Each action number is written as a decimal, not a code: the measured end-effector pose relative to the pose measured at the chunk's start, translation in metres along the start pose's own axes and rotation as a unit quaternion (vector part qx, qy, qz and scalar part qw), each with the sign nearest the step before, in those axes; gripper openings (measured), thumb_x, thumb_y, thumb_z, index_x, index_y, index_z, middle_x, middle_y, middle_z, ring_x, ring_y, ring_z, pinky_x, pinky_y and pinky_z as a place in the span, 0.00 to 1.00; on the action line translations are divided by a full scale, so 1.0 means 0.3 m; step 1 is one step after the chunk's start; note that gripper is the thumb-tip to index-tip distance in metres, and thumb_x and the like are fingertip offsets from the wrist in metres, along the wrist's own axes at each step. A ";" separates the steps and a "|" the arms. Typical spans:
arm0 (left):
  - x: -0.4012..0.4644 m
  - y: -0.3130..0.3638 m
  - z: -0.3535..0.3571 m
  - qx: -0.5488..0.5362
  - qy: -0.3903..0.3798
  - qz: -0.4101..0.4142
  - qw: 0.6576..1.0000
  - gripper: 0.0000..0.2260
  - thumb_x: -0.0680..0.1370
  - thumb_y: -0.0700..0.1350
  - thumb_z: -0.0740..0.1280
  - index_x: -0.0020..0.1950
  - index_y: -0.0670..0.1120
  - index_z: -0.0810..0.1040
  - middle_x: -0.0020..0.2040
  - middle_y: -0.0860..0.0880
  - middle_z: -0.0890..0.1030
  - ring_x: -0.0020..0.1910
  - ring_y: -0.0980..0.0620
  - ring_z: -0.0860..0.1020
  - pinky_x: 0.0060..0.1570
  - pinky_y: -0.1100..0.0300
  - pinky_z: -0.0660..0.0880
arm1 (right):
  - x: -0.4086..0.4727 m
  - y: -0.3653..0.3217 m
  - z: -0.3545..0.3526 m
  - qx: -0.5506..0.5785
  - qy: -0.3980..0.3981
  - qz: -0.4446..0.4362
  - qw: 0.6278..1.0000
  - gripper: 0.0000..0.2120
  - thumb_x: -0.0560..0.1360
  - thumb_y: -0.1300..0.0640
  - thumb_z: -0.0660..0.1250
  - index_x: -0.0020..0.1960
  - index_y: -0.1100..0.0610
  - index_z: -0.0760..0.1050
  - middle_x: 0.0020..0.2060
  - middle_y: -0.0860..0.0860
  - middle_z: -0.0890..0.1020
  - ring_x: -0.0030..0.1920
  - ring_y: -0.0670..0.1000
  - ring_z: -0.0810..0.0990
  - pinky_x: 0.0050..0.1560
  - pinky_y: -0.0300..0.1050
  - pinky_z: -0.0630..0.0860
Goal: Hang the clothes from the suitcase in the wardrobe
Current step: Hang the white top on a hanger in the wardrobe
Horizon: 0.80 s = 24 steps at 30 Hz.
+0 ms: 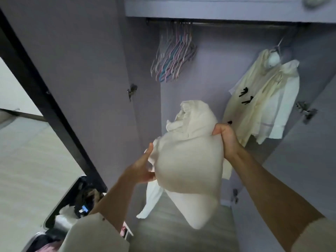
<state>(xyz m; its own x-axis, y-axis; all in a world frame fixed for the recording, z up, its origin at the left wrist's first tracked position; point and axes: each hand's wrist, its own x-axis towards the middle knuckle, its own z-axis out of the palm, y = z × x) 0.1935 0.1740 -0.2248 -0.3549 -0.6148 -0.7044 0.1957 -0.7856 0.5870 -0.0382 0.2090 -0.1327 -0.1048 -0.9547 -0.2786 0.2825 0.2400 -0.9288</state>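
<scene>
I hold a cream garment (190, 160) up in front of the open wardrobe (209, 79). My left hand (141, 168) grips its lower left edge, thumb raised. My right hand (227, 139) pinches the cloth at its right side. A ruffled collar shows at the garment's top and a white sleeve hangs below. Several empty pastel hangers (174, 57) hang bunched at the left end of the rail (236, 24). Two pale garments (263, 99) hang at the right end, one with black bows. The open suitcase (76, 202) lies at the lower left with clothes inside.
The wardrobe's left door (72, 70) stands open beside me, and the right door (312, 133) is open too, with metal hinges on it. The wardrobe floor (181, 230) is bare grey board. Pale flooring lies to the left.
</scene>
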 end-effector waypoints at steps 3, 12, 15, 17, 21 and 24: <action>-0.002 0.017 0.076 0.012 -0.074 0.025 0.997 0.30 0.77 0.59 0.60 0.68 0.36 0.67 0.67 0.32 0.68 0.64 0.35 0.70 0.68 0.49 0.65 | -0.023 0.019 -0.022 0.012 -0.018 0.011 1.000 0.12 0.53 0.63 0.55 0.27 0.60 0.77 0.23 0.52 0.77 0.23 0.50 0.76 0.26 0.32 0.71; -0.046 0.127 0.152 0.055 -0.117 0.213 0.969 0.11 0.82 0.41 0.54 0.53 0.44 0.76 0.39 0.50 0.85 0.39 0.56 0.83 0.41 0.64 0.79 | -0.029 0.171 -0.147 -0.071 -0.150 0.120 0.979 0.17 0.53 0.62 0.65 0.41 0.60 0.79 0.34 0.54 0.80 0.34 0.52 0.79 0.37 0.42 0.73; -0.083 0.165 0.162 0.047 -0.170 0.227 0.958 0.13 0.81 0.41 0.53 0.50 0.46 0.77 0.41 0.49 0.84 0.41 0.54 0.83 0.41 0.62 0.79 | 0.001 0.221 -0.158 -0.008 -0.134 0.146 0.980 0.23 0.52 0.48 0.77 0.42 0.58 0.79 0.36 0.54 0.75 0.35 0.53 0.73 0.38 0.45 0.66; -0.105 0.178 0.175 0.051 -0.187 0.215 0.957 0.16 0.80 0.41 0.53 0.45 0.46 0.81 0.39 0.49 0.84 0.39 0.52 0.83 0.39 0.61 0.78 | 0.030 0.235 -0.142 -0.001 -0.111 0.151 0.982 0.28 0.65 0.35 0.67 0.50 0.58 0.79 0.40 0.56 0.79 0.41 0.56 0.76 0.44 0.46 0.69; -0.139 0.190 0.202 0.056 -0.201 0.212 0.955 0.12 0.74 0.41 0.58 0.45 0.44 0.82 0.43 0.46 0.83 0.42 0.49 0.82 0.48 0.55 0.73 | 0.065 0.236 -0.082 -0.051 -0.074 0.135 0.987 0.27 0.70 0.37 0.64 0.57 0.57 0.78 0.46 0.54 0.84 0.49 0.53 0.82 0.54 0.49 0.76; -0.142 0.210 0.201 0.089 -0.157 0.218 0.959 0.11 0.77 0.41 0.56 0.48 0.41 0.77 0.42 0.46 0.81 0.42 0.49 0.79 0.47 0.57 0.72 | 0.070 0.229 -0.050 -0.092 -0.024 0.106 0.990 0.11 0.71 0.56 0.70 0.50 0.61 0.78 0.34 0.52 0.85 0.37 0.51 0.83 0.42 0.44 0.77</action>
<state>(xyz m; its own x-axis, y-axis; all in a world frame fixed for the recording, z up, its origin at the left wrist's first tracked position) 0.1659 0.1550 -0.1337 -0.5378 -0.8085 -0.2388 0.2379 -0.4173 0.8771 -0.0353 0.2080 -0.2060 -0.0154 -0.8854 -0.4647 0.1148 0.4601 -0.8804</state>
